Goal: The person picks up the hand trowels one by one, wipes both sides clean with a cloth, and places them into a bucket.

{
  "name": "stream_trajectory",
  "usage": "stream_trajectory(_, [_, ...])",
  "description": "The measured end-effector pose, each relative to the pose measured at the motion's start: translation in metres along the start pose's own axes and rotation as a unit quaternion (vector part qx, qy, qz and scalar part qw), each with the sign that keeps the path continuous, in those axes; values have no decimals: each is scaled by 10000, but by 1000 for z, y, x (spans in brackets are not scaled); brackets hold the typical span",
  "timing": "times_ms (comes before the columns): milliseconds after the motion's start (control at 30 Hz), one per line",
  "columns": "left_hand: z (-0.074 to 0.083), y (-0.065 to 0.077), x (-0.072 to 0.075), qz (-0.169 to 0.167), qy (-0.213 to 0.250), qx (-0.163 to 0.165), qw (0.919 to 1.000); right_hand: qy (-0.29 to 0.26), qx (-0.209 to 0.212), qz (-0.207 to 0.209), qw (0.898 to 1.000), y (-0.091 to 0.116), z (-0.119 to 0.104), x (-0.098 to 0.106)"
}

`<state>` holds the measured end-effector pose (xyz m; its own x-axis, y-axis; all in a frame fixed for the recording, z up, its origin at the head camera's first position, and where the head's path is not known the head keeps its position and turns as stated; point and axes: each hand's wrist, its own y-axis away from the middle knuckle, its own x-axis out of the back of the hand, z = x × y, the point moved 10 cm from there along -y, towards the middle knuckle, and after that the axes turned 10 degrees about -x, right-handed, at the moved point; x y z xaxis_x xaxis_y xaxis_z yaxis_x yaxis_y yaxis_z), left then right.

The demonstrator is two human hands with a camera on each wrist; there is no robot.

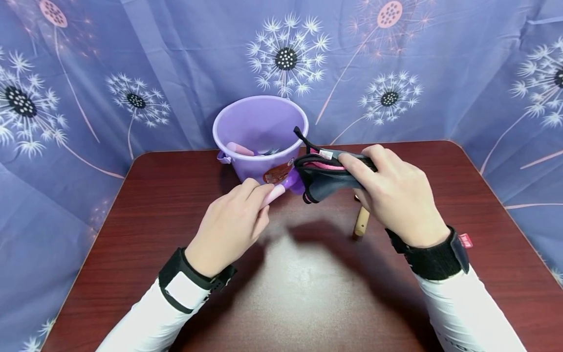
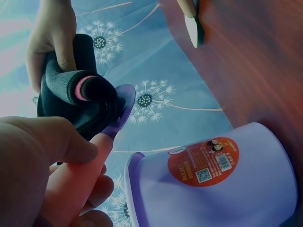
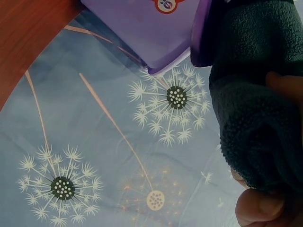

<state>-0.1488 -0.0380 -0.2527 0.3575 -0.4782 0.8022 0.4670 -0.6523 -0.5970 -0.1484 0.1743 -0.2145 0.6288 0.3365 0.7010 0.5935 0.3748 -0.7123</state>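
Observation:
My left hand [image 1: 233, 222] grips the pink handle [image 2: 75, 187] of a tool with a broad, flat purple head [image 2: 127, 104]. A dark grey fleecy cloth [image 1: 332, 183] with black edging, pink lining and a hanging loop is bunched in my right hand [image 1: 396, 193]. Its folds lie against the purple head and cover part of it. In the right wrist view, fingers and thumb curl round the thick cloth [image 3: 260, 118]. Both hands are raised over the table, just in front of a lilac bucket [image 1: 246, 168].
Inside the bucket lie another pink handle [image 1: 239, 149] and some greyish metal pieces. A wooden-handled tool [image 1: 361, 222] rests on the brown table [image 1: 176, 195], under the right hand. Behind the table hangs a blue curtain [image 1: 184, 58] with dandelion prints.

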Motion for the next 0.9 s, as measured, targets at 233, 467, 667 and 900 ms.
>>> stream_trajectory(233, [-1,-7,8,162,-38,-35,9999,53,-384,240,9990,-1,13,8])
stream_trajectory(467, [0,-14,14,333,-29,-55,9994,146,-811,532,9952,-2,25,16])
stream_trajectory(667, [-3,-18,14,358,92,-3,9993,191,-1214,673,9901,0,37,20])
stream_trajectory(900, [-6,-20,14,369,140,164,9991,181,-1788,701,9812,2,50,21])
